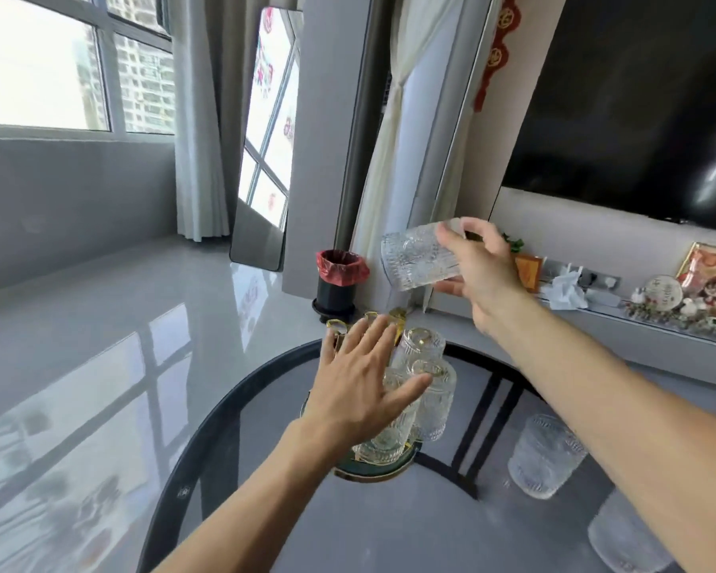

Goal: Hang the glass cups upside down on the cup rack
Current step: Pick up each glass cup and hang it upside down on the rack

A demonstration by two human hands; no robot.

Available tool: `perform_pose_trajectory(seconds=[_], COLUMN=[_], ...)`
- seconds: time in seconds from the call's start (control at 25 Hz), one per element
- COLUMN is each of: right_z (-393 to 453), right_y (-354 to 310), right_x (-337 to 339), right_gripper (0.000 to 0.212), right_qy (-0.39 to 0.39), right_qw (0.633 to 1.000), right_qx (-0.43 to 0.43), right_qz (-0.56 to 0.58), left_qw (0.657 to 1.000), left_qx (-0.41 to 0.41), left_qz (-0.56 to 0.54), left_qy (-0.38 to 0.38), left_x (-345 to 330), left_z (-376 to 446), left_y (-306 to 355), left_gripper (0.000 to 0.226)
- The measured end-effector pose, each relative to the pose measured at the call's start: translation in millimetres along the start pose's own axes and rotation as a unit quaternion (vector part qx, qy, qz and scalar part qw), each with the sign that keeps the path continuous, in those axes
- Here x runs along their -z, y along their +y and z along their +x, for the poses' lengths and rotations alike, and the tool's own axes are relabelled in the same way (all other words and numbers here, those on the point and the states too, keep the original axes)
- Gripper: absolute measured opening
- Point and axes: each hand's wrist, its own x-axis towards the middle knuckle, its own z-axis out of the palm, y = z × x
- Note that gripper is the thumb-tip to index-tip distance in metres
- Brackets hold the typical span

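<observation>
My right hand (482, 272) holds an embossed glass cup (416, 258) tilted on its side, mouth to the left, in the air above the rack. The gold cup rack (373, 469) stands on a round glass table (232, 411). Three cups hang upside down on it, among them a far cup (424, 345) and a right cup (439, 403). Bare gold prongs (335, 324) stick up at the back. My left hand (364, 386) hovers flat, fingers spread, over the rack's left side and hides part of it.
Two more glass cups stand on the table's right side, one at mid right (544, 454), one near the bottom edge (625, 539). A black bin with a red bag (340, 283) stands on the floor behind the table. A shelf with ornaments (674, 303) runs along the right wall.
</observation>
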Motion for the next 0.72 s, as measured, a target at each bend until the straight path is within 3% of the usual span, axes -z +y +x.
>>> perform_pose_trajectory(seconds=[0.12,0.24,0.4,0.6,0.72], right_z=[36.6,55.6,59.8,54.2,55.3], right_y=[4.5,26.5,52.8,74.6,75.9], right_x=[-30.7,-50.1,-63.2,-72.8,-74.4], right_gripper=[0.050,0.059,0.059,0.069,0.057], right_qy=[0.004,0.007,-0.056,-0.158,-0.193], right_qw=[0.984,0.939,0.926,0.879,0.879], right_qx=[0.060,0.110,0.052,0.003,-0.057], right_qz=[-0.168,-0.325,-0.371,-0.450,-0.433], left_qw=[0.999,0.996,0.996,0.996,0.997], left_qx=[-0.023,-0.063,-0.073,-0.073,-0.074], left_qz=[0.019,0.057,0.059,0.042,0.027], left_qy=[0.017,0.008,0.001,0.009,0.017], left_x=[-5.2,-1.6,-2.1,-8.4,-8.5], left_z=[-2.2,-1.0,-0.1,-0.5,-0.3], left_y=[-10.5,-23.5,-26.5,-28.2,-29.4], left_gripper=[0.090,0.088,0.087,0.079,0.074])
